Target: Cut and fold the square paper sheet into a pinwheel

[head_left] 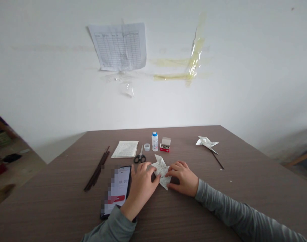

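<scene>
Between my two hands lies a paper pinwheel (162, 167) folded from printed paper, its points spread out on the table. My left hand (142, 181) is closed on its left side, thumb and fingers pressing the paper near the middle. From the right, my right hand (183, 177) grips another edge with thumb and fingertips. Just beyond the pinwheel stand an open red box (164, 148) of small metal pins or tacks and a white bottle (155, 142) with a blue cap. Black-handled scissors (140, 158) lie beyond my left hand.
A phone (118, 191) showing a timer lies beside my left forearm. Dark thin sticks (97, 170) and a stack of printed paper (124, 149) are at the left. Near the scissors is a small clear cup (146, 147). At the right rests a pinwheel on a stick (206, 142).
</scene>
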Demonstrator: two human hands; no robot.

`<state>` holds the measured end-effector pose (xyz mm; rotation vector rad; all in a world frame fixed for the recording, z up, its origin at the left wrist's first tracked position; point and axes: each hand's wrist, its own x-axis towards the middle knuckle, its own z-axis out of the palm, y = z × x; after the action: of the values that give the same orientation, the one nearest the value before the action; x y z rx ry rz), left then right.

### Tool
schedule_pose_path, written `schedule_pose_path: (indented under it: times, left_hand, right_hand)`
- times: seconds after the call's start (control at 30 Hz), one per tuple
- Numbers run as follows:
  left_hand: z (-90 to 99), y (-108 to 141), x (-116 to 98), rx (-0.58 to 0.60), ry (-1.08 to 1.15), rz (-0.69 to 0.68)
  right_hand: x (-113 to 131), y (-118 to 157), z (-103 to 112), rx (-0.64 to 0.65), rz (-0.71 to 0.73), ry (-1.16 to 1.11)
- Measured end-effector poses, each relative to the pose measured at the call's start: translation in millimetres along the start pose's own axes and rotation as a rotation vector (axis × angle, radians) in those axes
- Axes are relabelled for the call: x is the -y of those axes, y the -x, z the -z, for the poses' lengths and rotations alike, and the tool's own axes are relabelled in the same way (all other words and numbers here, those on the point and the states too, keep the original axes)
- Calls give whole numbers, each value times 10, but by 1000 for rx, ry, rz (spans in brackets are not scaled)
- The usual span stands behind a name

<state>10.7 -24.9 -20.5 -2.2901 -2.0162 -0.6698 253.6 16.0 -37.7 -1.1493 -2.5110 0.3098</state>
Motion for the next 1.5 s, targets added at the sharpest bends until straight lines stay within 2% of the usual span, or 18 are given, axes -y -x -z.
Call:
schedule_pose_path:
  times: [0.2,0.5,0.8,1.03,1.2,1.5]
  left_hand:
    - [-23,-2,10,28,-10,3]
    - [35,-17,-13,59,17,22]
    - [104,-22,-63,83,4,35]
    - [124,-23,-55,125,22,26]
    - [98,-18,-40,131,16,16]
    - [69,-16,-19,112,11,1]
  right_hand:
    - [33,-40,27,26,-33,32]
    - [-90,-41,-127,-117,40,16]
    - [-149,-44,-163,-117,0,-22]
    - [-278,-58,-268,-194,-13,-121]
    - [-285,-84,-336,-278,-61,-119]
    - [-232,-80,-354,-255,-5,-27]
